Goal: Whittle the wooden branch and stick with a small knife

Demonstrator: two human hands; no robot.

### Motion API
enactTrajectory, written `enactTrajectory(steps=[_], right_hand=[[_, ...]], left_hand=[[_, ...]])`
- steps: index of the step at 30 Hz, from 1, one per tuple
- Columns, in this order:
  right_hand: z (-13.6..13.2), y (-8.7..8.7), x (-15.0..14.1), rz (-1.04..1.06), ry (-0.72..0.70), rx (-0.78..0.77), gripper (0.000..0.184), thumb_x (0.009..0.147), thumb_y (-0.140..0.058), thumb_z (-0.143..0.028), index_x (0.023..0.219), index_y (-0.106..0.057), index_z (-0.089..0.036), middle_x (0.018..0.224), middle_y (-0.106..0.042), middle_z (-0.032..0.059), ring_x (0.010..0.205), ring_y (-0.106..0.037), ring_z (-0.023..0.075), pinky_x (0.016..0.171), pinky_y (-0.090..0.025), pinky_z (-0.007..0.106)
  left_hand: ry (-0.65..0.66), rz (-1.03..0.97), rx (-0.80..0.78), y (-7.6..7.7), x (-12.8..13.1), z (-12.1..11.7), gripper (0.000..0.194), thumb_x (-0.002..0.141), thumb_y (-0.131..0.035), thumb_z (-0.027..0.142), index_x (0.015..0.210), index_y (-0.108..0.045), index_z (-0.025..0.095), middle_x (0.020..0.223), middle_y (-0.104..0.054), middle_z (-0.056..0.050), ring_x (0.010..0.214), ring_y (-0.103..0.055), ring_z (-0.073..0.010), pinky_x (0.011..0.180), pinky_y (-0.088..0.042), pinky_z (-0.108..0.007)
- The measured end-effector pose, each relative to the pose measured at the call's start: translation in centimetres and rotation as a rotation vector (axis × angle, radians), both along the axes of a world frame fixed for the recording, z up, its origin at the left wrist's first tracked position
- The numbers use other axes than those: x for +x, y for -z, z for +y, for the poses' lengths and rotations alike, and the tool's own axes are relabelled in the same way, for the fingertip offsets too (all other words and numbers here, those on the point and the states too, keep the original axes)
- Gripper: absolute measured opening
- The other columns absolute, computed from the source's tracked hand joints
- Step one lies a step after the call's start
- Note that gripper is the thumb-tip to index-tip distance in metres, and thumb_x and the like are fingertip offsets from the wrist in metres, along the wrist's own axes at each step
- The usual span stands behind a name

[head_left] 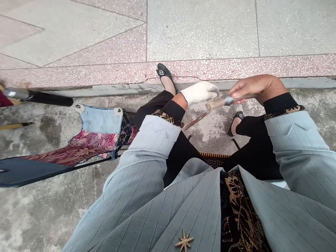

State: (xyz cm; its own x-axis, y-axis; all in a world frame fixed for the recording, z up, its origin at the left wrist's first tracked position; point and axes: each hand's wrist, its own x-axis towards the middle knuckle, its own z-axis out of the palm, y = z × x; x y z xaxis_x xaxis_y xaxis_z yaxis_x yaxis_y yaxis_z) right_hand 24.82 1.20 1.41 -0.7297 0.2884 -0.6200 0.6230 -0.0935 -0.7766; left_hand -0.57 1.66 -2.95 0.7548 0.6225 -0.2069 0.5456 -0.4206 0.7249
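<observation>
Concrete floor (47,210) fills the lower ground, with a terrazzo step (199,35) rising beyond it. A folding stool (78,147) with patchwork fabric stands to the person's left, just beside the left knee. A thin stick (194,121) lies on the concrete between the feet. Above the knees, the left hand (201,92), in a white knit glove, and the bare right hand (256,88) meet on a short rod-like piece (219,102), pale at its left end and wrapped in something metallic near the middle. The gloved fingers (210,91) curl closed over the pale tip; the bare fingers (237,94) pinch shut around the other end.

The piece looks light and stiff, probably dusty or gritty at the pale end, so the glove should grip better there. The wrapped middle seems the firmest place to hold; the tip may crumble or fray under hard pressure.
</observation>
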Motion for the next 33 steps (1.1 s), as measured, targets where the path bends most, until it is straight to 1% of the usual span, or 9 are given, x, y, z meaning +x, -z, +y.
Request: enactTrajectory(steps=[4,6,9,12,15,20,25,30,33], right_hand=[[1.0,2.3,-0.3,-0.245,-0.119,0.102,0.063,0.089,-0.069,-0.077,0.068,-0.063,-0.018,0.064,-0.055,0.0025,0.059,-0.049,0.0130,0.064,-0.043,0.030],[1.8,3.0,-0.1,-0.351,-0.013,0.254,0.061,0.092,-0.068,-0.074,0.068,-0.062,-0.018,0.062,-0.055,0.0036,0.059,-0.050,0.0143,0.064,-0.044,0.032],[2.4,2.4,0.1,-0.447,0.280,0.402,0.055,0.097,-0.067,-0.067,0.073,-0.062,-0.018,0.065,-0.058,0.0063,0.060,-0.052,0.0167,0.065,-0.044,0.034],[1.9,0.8,0.0,-0.315,0.553,0.353,0.050,0.103,-0.061,-0.064,0.084,-0.062,-0.017,0.072,-0.061,0.0081,0.064,-0.052,0.0165,0.066,-0.045,0.033],[0.9,-0.3,0.0,0.007,0.632,0.206,0.052,0.101,-0.063,-0.068,0.092,-0.060,-0.017,0.078,-0.061,0.0066,0.068,-0.050,0.0143,0.068,-0.044,0.030],[0.4,-0.4,0.5,0.219,0.405,0.103,0.056,0.088,-0.076,-0.071,0.087,-0.062,-0.017,0.075,-0.057,0.0036,0.067,-0.049,0.0133,0.066,-0.042,0.029],[0.5,-0.2,0.5,0.033,0.229,0.065,0.056,0.087,-0.074,-0.073,0.080,-0.066,-0.018,0.073,-0.058,0.0035,0.070,-0.055,0.0162,0.067,-0.046,0.030],[0.6,1.2,-0.5,-0.141,0.026,0.019,0.060,0.087,-0.072,-0.075,0.071,-0.065,-0.018,0.069,-0.057,0.0015,0.063,-0.052,0.0125,0.067,-0.046,0.029],[1.3,2.5,-0.7,-0.296,-0.009,0.126,0.061,0.092,-0.070,-0.072,0.065,-0.062,-0.018,0.062,-0.055,0.0021,0.058,-0.048,0.0123,0.064,-0.042,0.030]], left_hand=[[-0.061,0.065,0.083,-0.5,0.2,0.1,0.028,0.087,-0.060,0.024,0.099,-0.083,0.016,0.085,-0.074,-0.003,0.088,-0.068,-0.0184,0.081,-0.048,-0.029],[-0.086,0.071,0.085,-0.8,0.3,-0.1,0.027,0.087,-0.060,0.025,0.098,-0.083,0.015,0.082,-0.073,-0.004,0.084,-0.067,-0.0181,0.079,-0.047,-0.029],[-0.139,0.018,0.010,-1.3,0.3,-0.5,0.028,0.090,-0.059,0.024,0.100,-0.082,0.014,0.079,-0.071,-0.005,0.075,-0.064,-0.0160,0.073,-0.046,-0.029],[-0.147,-0.030,-0.099,-1.6,0.2,-0.8,0.026,0.091,-0.058,0.023,0.100,-0.081,0.014,0.075,-0.069,-0.004,0.067,-0.060,-0.0138,0.068,-0.045,-0.029],[-0.143,-0.039,-0.164,-1.5,0.1,-0.8,0.023,0.091,-0.059,0.022,0.099,-0.079,0.014,0.075,-0.068,-0.004,0.065,-0.059,-0.0131,0.067,-0.045,-0.028],[-0.172,-0.058,-0.128,-0.5,0.3,-0.4,0.020,0.090,-0.060,0.020,0.097,-0.077,0.013,0.081,-0.071,-0.004,0.072,-0.061,-0.0145,0.072,-0.048,-0.028],[-0.139,0.033,0.041,0.2,0.2,0.5,0.025,0.084,-0.061,0.012,0.101,-0.079,0.012,0.083,-0.072,-0.005,0.081,-0.064,-0.0184,0.078,-0.047,-0.029],[-0.116,0.132,0.135,-0.4,-0.1,0.6,0.030,0.090,-0.057,0.022,0.104,-0.083,0.015,0.089,-0.076,-0.006,0.090,-0.069,-0.0216,0.083,-0.047,-0.031],[-0.109,0.134,0.128,-0.4,0.2,0.2,0.029,0.089,-0.059,0.023,0.103,-0.083,0.015,0.089,-0.076,-0.006,0.092,-0.069,-0.0216,0.082,-0.047,-0.031]])
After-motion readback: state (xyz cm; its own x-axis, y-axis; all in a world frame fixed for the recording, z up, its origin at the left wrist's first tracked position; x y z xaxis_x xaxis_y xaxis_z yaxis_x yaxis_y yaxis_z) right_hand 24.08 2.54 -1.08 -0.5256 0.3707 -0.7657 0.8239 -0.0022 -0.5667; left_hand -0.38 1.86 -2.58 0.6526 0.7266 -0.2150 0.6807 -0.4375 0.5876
